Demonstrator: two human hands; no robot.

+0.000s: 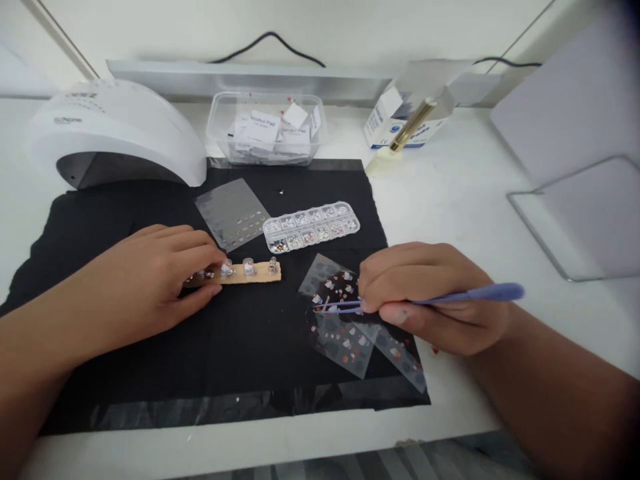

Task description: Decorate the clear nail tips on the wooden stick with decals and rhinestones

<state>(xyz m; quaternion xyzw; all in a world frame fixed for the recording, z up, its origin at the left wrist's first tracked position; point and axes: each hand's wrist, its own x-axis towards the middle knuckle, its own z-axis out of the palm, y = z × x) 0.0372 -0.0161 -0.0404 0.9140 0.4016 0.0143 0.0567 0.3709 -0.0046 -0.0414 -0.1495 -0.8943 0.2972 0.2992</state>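
Note:
My left hand [155, 277] rests on the black mat [240, 347], fingers closed over the left end of a tan strip [260, 273] that carries small clear nail tips. My right hand [425, 293] is closed on purple tweezers [480, 293]. The tweezer tips reach left onto a clear sticker sheet [340, 333] with tiny red and white stickers. A second sticker sheet [233, 213] lies behind the strip.
A clear divided gem box [313, 225] sits mid-mat. A white nail lamp [115, 133] stands back left, a clear tub of alcohol pads [267, 127] at the back, a small blue-white box [395, 123] and gold tube [413, 123] back right. A metal stand [575, 220] is at right.

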